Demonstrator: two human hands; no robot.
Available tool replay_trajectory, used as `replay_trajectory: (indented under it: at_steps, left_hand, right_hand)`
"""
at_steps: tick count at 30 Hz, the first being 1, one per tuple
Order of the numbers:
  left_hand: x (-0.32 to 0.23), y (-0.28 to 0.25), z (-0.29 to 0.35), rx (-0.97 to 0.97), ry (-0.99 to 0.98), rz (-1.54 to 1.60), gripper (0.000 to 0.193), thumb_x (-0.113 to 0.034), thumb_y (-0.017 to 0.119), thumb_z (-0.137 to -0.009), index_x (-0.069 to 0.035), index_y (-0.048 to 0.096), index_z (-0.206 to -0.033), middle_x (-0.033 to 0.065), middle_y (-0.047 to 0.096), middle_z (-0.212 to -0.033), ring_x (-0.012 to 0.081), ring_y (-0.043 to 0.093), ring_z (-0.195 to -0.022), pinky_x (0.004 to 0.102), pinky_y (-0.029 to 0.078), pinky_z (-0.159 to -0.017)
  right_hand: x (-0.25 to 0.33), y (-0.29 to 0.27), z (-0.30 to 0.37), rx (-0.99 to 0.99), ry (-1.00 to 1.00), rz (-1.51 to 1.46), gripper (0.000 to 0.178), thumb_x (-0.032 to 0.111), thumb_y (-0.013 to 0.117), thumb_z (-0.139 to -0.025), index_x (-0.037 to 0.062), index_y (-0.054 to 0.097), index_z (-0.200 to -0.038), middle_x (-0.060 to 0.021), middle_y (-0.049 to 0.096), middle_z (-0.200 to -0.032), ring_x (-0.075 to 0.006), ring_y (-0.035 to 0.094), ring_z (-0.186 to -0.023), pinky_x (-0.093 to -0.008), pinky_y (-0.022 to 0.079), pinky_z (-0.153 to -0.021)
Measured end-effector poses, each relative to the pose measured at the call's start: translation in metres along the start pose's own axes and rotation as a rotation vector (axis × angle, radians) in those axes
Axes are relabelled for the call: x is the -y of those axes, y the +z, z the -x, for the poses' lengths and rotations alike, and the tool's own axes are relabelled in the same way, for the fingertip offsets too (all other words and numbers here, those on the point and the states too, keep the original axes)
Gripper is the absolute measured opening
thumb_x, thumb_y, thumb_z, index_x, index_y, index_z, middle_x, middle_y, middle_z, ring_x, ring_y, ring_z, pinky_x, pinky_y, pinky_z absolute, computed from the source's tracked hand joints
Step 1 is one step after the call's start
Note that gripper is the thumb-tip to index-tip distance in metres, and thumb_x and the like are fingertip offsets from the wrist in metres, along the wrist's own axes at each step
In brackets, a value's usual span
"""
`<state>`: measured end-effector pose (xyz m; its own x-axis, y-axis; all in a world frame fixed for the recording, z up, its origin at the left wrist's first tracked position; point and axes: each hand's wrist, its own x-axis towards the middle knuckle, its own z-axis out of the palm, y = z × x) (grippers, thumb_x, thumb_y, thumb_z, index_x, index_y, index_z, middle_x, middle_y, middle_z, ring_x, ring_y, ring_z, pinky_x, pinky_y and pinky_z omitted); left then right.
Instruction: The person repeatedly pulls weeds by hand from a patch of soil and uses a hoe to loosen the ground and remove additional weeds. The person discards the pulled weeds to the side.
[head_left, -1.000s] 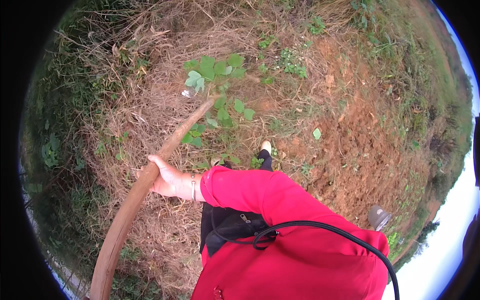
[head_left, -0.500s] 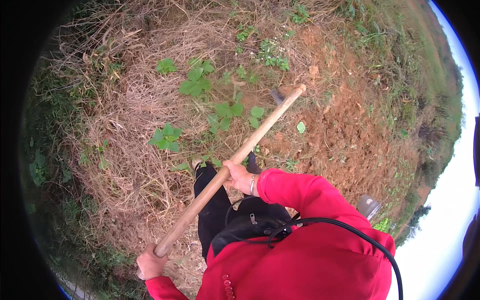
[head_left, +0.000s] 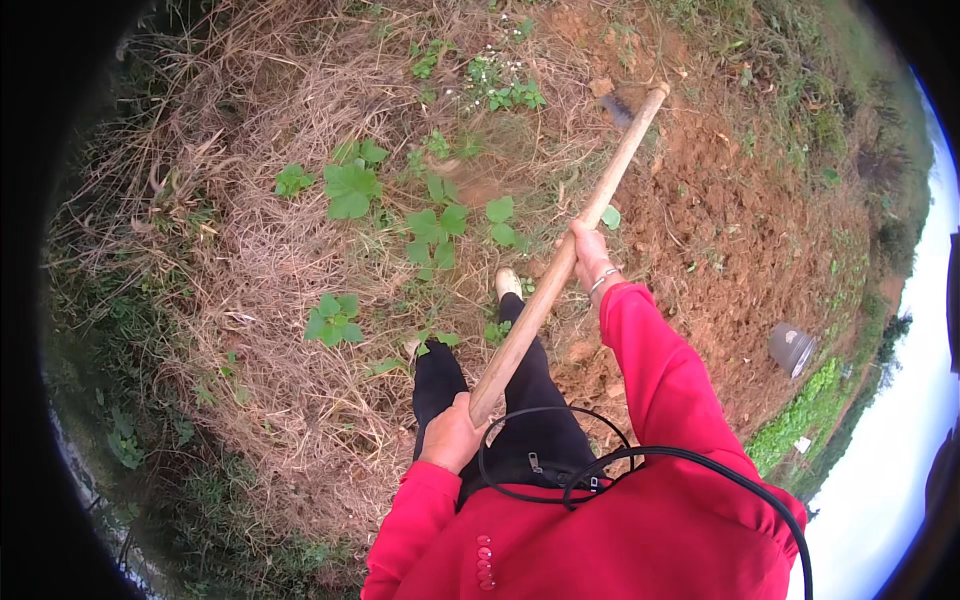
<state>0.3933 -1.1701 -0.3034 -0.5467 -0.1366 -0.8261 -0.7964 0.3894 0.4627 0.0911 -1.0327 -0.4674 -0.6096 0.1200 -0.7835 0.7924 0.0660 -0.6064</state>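
A hoe with a long pale wooden handle (head_left: 536, 308) slants from my waist up to the far right. My left hand (head_left: 453, 434) is wrapped round its near end, close to my thigh. Farther up the shaft my right hand (head_left: 588, 250), with a silver bangle at the wrist, grips it too. The grey blade (head_left: 617, 110) at the far end is blurred and sits by the border of dry grass and bare soil. Whether it touches the ground I cannot tell.
Broad-leaved green plants (head_left: 352, 190) grow among dry grass (head_left: 260, 250) ahead and left. Loose reddish soil (head_left: 710, 230) lies on the right, with a grey bucket (head_left: 791, 349) beyond. My shoe (head_left: 509, 283) stands near the handle. A black cable (head_left: 690, 455) crosses my front.
The hoe's head has moved farther out and to the right. My right hand has gone forward and right; my left hand has come up and right towards my thigh. One foot shows farther forward.
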Motion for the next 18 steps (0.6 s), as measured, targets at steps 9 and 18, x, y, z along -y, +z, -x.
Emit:
replay_trajectory:
  at_steps: [9, 18]
  left_hand:
    - [0.15, -0.053, 0.263, -0.071, -0.435, -0.233, 0.04, -0.029, 0.071, -0.064, -0.011, 0.06, -0.098, 0.0181, 0.064, -0.075, 0.036, 0.063, -0.07, 0.0443, 0.05, -0.062]
    - [0.169, 0.03, 0.228, -0.179, -0.39, -0.2, 0.036, -0.03, 0.069, -0.063, -0.012, 0.059, -0.092, 0.0146, 0.063, -0.064, 0.0339, 0.063, -0.065, 0.0419, 0.052, -0.062]
  right_hand:
    - [-0.194, 0.05, 0.241, 0.463, 0.873, -0.301, 0.023, 0.015, 0.065, -0.08, 0.0057, 0.049, -0.094, -0.0097, 0.056, -0.086, -0.0289, 0.06, -0.082, -0.0458, 0.051, -0.079]
    - [-0.182, 0.022, 0.205, 0.28, 0.863, -0.115, 0.023, 0.013, 0.066, -0.077, 0.005, 0.051, -0.092, -0.0091, 0.058, -0.086, -0.0276, 0.062, -0.08, -0.0418, 0.052, -0.078]
